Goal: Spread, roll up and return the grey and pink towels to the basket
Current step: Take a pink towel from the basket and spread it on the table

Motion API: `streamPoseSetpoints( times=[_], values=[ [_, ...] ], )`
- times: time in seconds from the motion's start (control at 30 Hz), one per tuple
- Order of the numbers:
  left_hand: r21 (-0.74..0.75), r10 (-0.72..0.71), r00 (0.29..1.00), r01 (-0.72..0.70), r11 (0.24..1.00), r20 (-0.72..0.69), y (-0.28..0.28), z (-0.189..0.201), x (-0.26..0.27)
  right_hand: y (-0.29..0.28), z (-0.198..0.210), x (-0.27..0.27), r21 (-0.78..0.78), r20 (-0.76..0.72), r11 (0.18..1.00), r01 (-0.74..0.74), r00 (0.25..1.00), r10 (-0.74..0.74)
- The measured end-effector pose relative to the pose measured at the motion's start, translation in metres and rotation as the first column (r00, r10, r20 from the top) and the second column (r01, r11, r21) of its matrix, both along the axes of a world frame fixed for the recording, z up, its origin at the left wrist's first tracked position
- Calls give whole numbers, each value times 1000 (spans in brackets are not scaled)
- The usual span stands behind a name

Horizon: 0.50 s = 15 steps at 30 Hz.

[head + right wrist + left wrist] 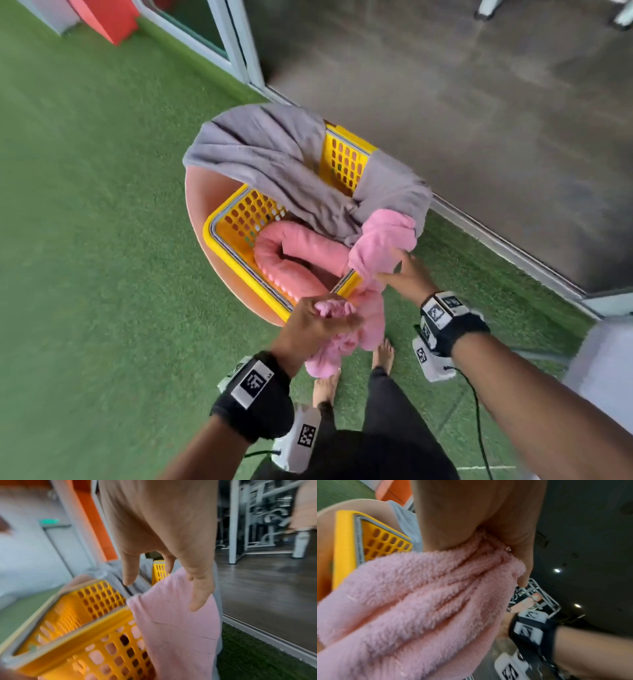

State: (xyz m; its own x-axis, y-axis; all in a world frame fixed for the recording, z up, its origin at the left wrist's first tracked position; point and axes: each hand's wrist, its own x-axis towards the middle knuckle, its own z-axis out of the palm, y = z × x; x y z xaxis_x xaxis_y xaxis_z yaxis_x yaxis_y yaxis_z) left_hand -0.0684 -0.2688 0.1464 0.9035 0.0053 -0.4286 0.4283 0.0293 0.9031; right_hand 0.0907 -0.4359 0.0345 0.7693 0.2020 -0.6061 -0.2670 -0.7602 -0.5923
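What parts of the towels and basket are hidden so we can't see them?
- Basket floor: head view, covered by the grey towel and a pink roll.
- Left hand fingertips: left wrist view, buried in the pink towel.
- Right hand grip on the towel: right wrist view, motion blur.

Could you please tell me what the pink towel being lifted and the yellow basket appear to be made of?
Pink towel: soft fleecy fabric, probably microfibre or terry, judging by its fuzzy pile and loose folds. Yellow basket: apparently rigid moulded plastic, smooth and slightly glossy, its walls perforated with regular oval holes.

Yellow perforated basket [236,219], grey towel [270,154], pink fluffy towel [380,246], green turf [85,205], dark grey floor [479,102].
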Motion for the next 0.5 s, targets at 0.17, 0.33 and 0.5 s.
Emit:
streamPoseSetpoints(
  times=[0.17, 0.33, 0.5],
  values=[
    [43, 64, 996, -61, 997, -58, -10, -12, -6, 26, -44, 47, -168, 81, 980, -111, 989, 126],
    [59, 135, 984, -129, 990, -117, -14, -22, -12, 35, -65, 62, -206, 233, 978, -26, 970, 74],
    [-12, 145, 983, -148, 989, -114, -18, -25, -10, 32, -52, 74, -192, 355, 981, -40, 929, 107]
  ],
)
